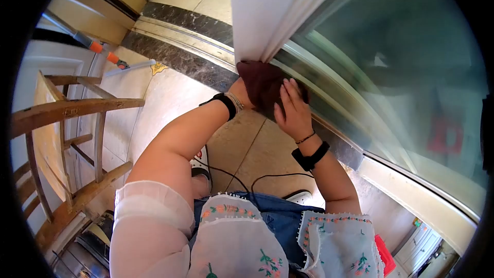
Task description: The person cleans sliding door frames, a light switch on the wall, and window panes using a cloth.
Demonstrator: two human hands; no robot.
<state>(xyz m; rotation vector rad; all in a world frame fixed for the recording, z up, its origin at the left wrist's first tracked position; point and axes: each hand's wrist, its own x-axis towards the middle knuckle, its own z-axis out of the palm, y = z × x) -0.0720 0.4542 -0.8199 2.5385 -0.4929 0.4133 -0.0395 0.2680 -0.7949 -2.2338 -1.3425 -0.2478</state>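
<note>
A dark maroon cloth (261, 83) lies bunched against the lower corner of a white door frame (254, 15), beside a glass panel (391, 72). My left hand (242, 94) reaches in under the cloth from the left; the cloth hides its fingers. On the cloth's right edge rests my right hand (296, 113), palm down, its fingers stretched out and slightly apart.
A wooden chair (77, 108) stands at the left. Behind it leans a pole with orange parts (96, 47). A dark sliding-door track (180, 64) crosses the tiled floor (231, 144). Dark cables (278, 176) run near my feet. Something red (385, 255) shows at lower right.
</note>
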